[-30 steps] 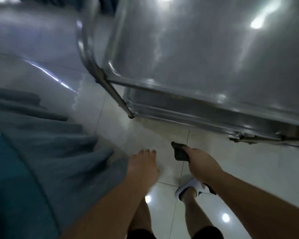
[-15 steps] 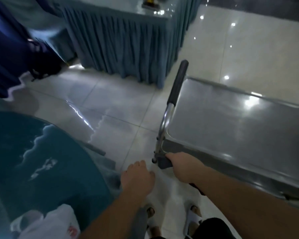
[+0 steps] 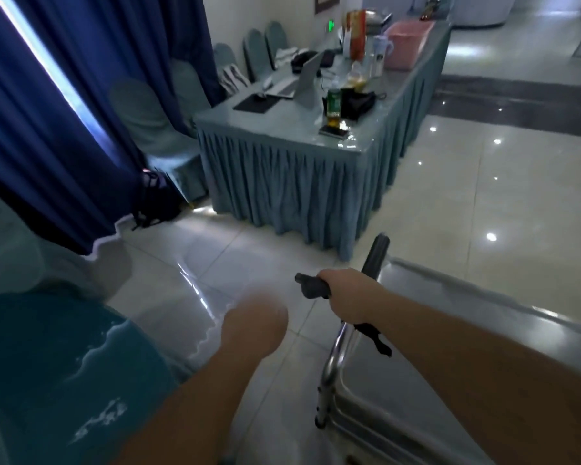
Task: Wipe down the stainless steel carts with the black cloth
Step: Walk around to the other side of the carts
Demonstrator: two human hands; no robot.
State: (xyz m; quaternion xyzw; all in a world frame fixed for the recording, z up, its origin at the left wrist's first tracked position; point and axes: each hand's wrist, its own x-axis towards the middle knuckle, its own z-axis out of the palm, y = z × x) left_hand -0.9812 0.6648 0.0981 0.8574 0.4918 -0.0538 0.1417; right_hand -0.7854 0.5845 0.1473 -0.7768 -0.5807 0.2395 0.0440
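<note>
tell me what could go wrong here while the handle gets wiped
1. The right hand wraps the black cloth around the cart handle; a hard pull could roll the cart away.
2. A loose cloth end hangs below the hand and may snag on the handle's metal bend.
3. The glossy tiled floor looks slick, so footing could slip.
The left hand is blurred and holds nothing visible.

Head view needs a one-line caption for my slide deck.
Right hand wraps a black cloth around the steel cart handle; left hand hangs blurred beside it.
</note>
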